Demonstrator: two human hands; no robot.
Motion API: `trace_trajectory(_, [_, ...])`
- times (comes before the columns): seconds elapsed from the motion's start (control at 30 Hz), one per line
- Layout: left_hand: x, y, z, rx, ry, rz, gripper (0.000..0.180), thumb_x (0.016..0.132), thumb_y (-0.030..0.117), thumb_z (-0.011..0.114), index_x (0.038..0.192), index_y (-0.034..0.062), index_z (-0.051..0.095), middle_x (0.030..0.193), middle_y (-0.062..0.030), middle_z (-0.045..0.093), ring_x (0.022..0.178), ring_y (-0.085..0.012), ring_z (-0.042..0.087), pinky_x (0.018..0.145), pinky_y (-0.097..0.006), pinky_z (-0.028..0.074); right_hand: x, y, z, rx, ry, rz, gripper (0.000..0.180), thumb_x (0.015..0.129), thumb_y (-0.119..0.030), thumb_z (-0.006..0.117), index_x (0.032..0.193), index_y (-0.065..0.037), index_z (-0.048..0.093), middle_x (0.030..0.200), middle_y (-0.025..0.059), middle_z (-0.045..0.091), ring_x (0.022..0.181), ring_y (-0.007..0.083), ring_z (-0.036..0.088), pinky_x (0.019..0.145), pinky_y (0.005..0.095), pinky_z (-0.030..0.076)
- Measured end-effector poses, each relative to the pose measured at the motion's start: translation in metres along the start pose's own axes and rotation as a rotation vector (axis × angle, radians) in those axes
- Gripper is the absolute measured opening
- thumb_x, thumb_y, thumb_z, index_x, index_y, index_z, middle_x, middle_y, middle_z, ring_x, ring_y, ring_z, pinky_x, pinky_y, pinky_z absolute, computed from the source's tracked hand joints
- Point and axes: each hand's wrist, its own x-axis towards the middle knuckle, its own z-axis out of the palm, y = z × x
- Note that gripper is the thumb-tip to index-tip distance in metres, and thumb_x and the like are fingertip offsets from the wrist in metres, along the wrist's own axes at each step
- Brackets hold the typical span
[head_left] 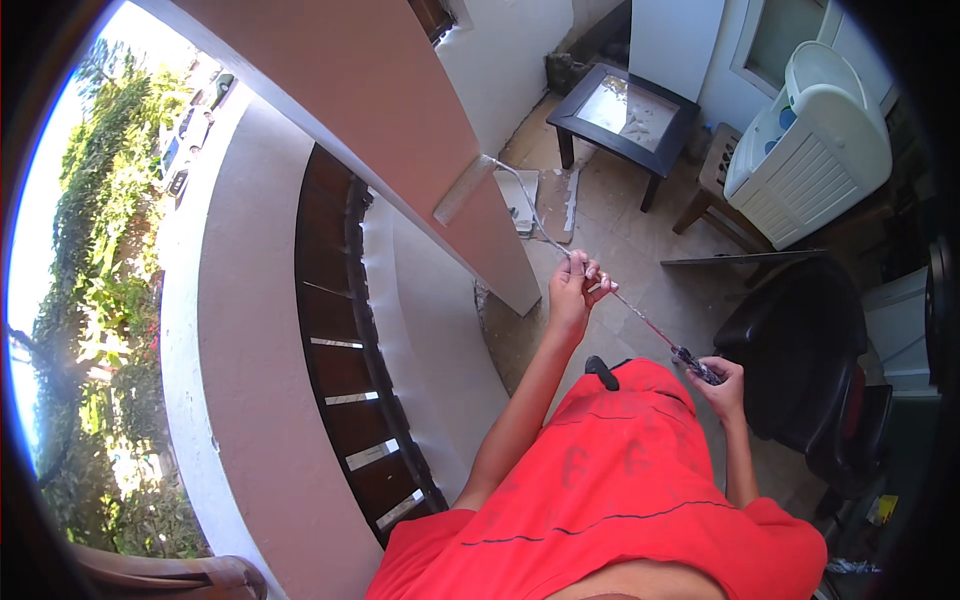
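Pillar [390, 130]: standing pink and broad as your landmark.
Paint roller [640, 315]: stretching from the pillar's face out to its right; probably light, though its reach is likely levering on your wrists.
Rod [538, 219]: running along the long axis, its bent end pointing at the pillar; looking thin and stiff, perhaps slippery where white is smearing it.
Sleeve [464, 189]: lying crosswise to the rod, apparently touching the pillar; probably soft, so you are better leaving it unheld.
Left hand [578, 285]: pinching the rod partway, nearer the pillar.
Right hand [724, 386]: wrapping the grip, farther from the pillar.
Grip [695, 364]: offering your surest hold.
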Motion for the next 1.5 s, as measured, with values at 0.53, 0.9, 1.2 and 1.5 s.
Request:
trace_trajectory(0.53, [0.01,0.069,0.025,0.182,-0.163,0.091,0.024,0.096,0.031,0.04,0.091,0.0083,0.043,0.077,-0.0023,0.045,0.068,-0.0144,0.055,0.07,-0.034,0.054,0.019,-0.002,0.059,0.182,-0.044,-0.029,0.014,0.071,-0.003,0.073,0.081,0.001,0.065,0.071,-0.0031,0.061,0.065,0.002,0.051,0.059,0.0176,0.041])
trace_trajectory(0.9, [0.02,0.062,0.021,0.172,-0.252,0.09,0.024,0.096,0.032,0.039,0.091,0.0079,0.041,0.077,-0.0029,0.044,0.07,-0.0148,0.054,0.073,-0.035,0.053,0.023,0.008,0.061,0.064,0.107,-0.128,0.012,0.071,-0.005,0.074,0.077,0.0,0.065,0.068,-0.0021,0.061,0.062,0.0023,0.051,0.056,0.0178,0.04])
trace_trajectory(1.2, [0.015,0.063,0.004,0.165,-0.267,0.035,0.024,0.096,0.032,0.04,0.093,0.0078,0.042,0.077,-0.0023,0.044,0.071,-0.0149,0.054,0.075,-0.035,0.053,0.018,0.011,0.081,-0.018,0.119,-0.111,0.019,0.071,-0.013,0.076,0.067,-0.001,0.061,0.058,-0.0047,0.053,0.055,0.0016,0.044,0.049,0.0196,0.034])
trace_trajectory(1.5, [0.007,0.046,-0.013,0.117,-0.233,0.066,0.023,0.096,0.031,0.04,0.093,0.0082,0.042,0.077,-0.0023,0.044,0.07,-0.0145,0.054,0.072,-0.034,0.052,0.026,0.007,0.077,-0.317,0.036,-0.062,0.038,0.071,-0.023,0.072,0.056,0.001,0.047,0.047,0.0043,0.034,0.049,0.0081,0.03,0.043,0.0301,0.027])
